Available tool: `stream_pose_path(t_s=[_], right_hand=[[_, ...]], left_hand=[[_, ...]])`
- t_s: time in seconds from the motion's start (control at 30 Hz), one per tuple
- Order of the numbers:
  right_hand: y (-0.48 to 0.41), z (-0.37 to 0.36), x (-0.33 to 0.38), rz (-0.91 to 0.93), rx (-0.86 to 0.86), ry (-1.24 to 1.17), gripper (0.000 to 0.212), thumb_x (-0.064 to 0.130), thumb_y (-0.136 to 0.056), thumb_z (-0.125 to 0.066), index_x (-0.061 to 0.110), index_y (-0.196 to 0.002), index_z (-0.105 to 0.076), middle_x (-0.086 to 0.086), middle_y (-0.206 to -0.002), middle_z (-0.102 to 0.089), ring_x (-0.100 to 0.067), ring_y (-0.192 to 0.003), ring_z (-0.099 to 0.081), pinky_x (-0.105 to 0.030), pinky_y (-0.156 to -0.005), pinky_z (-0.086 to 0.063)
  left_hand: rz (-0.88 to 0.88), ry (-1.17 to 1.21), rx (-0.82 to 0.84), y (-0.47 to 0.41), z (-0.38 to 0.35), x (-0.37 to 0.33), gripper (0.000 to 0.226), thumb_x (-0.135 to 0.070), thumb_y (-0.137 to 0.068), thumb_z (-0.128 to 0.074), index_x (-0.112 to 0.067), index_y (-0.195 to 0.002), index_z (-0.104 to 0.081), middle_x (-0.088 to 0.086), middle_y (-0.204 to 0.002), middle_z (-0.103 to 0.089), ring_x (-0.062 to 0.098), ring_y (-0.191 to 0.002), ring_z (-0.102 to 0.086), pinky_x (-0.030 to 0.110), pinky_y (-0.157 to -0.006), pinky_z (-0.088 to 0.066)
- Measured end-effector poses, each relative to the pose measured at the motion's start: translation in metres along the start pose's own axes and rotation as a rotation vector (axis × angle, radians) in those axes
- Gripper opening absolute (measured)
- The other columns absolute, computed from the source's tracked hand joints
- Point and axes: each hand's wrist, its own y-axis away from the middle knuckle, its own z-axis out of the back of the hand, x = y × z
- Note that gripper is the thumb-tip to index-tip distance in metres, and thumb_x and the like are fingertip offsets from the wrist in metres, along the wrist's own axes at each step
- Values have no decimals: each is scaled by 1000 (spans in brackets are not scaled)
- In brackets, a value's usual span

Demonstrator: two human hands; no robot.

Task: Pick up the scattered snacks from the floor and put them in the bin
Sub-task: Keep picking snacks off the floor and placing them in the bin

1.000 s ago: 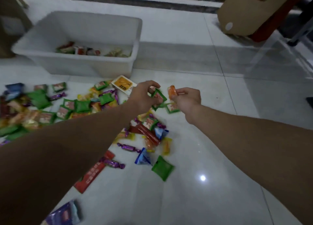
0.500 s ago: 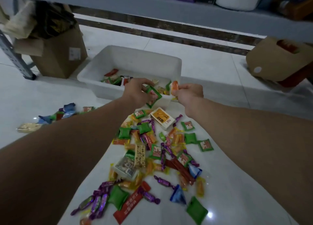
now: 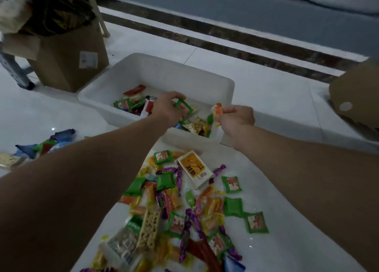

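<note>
Over the white rectangular plastic bin [image 3: 223, 83] | left hand [image 3: 168, 109] pinches a green square snack packet [image 3: 183, 106] above the bin's contents | right hand [image 3: 235, 117] grips an orange wrapped candy [image 3: 217, 109] at the bin's near right corner | many colourful wrapped snacks [image 3: 184, 206] lie scattered on the white tiled floor [image 3: 287, 220] near the bin

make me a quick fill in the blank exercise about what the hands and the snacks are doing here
1. The left hand holds a ____ square packet over the white bin.
2. The right hand pinches an ____ candy above the bin's near edge.
3. Many snacks are not yet picked up from the ____.
4. Behind the bin to the left stands a ____ box.

Missing words: green; orange; floor; cardboard
</note>
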Motion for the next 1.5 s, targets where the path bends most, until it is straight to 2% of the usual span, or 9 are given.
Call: stream_pose_path(t_s=[0.07, 0.17, 0.23, 0.3, 0.4, 0.53, 0.83, 1.17, 1.5], right_hand=[[-16, -3, -7, 15, 30, 19, 19, 39, -79, -77, 23, -88, -71, 2, -98, -70, -14, -87, -64, -21, -71, -46], [-31, -5, -16, 36, 61, 25, 18, 39, -80, -75, 24, -88, -69, 2, -97, -69, -16, -89, -65, -18, -53, -41], [-38, -7, -22, 49, 76, 33, 19, 39, -80, -76, 24, -89, -68, 1, -97, -69, -16, -89, -65, -17, -46, -37], [-43, -11, -26, 59, 81, 38, 21, 39, -79, -76, 23, -91, -68, 1, -98, -69, -16, -89, -65, -17, -51, -40], [-46, -14, -31, 85, 51, 49, 29, 37, -79, -76, 20, -99, -65, 0, -102, -66, -15, -92, -62, -20, -72, -45], [-36, -7, -39, 208, 32, 156, 35, 24, -83, -74, 17, -115, -61, -2, -115, -63, -17, -103, -59, -22, -83, -44], [15, 45, -74, 248, 66, 365, 54, 31, -90, -62, 19, -140, -45, -4, -143, -47, -22, -128, -47, -33, -107, -39], [71, 79, -123, 180, 173, 418, 70, 44, -86, -66, 23, -146, -37, -6, -149, -40, -25, -134, -40, -34, -110, -35], [79, 108, -168, 102, 198, 495, 68, 40, -88, -65, 21, -147, -36, -7, -148, -41, -26, -132, -42, -32, -105, -38]], left_hand=[[23, -8, -1, -10, -14, 8, 23, -2, -86, -67, -16, -103, -63, 16, -95, -61, 21, -80, -62, 12, -55, -47], [64, -6, 100, -21, -35, 29, 25, 0, -91, -58, -15, -111, -59, 3, -75, -57, 27, -93, -64, 25, -76, -55], [47, -111, 144, -19, -44, 38, 32, -9, -92, -61, -14, -123, -57, 5, -93, -64, 20, -99, -59, 22, -79, -49], [-11, -192, 122, -17, -47, 42, 41, -20, -88, -67, -16, -128, -57, 3, -114, -62, 17, -106, -56, 27, -91, -47], [-24, -159, 120, -12, -45, 41, 47, -28, -87, -68, -20, -131, -55, 2, -129, -58, 17, -118, -52, 34, -101, -44], [-78, -147, 96, 3, -41, 36, 49, -30, -87, -68, -23, -134, -53, 0, -131, -56, 16, -121, -50, 29, -100, -40], [-190, -144, 81, 72, -31, 35, 47, -33, -86, -67, -27, -132, -55, -5, -135, -55, 12, -122, -49, 25, -98, -39], [-115, -187, 147, 139, -35, 49, 49, -35, -87, -67, -27, -133, -53, 1, -132, -56, 18, -121, -51, 25, -91, -39], [-162, -372, 384, 174, -100, 61, 53, -35, -87, -66, -24, -136, -50, 6, -134, -56, 24, -117, -53, 26, -88, -41]])
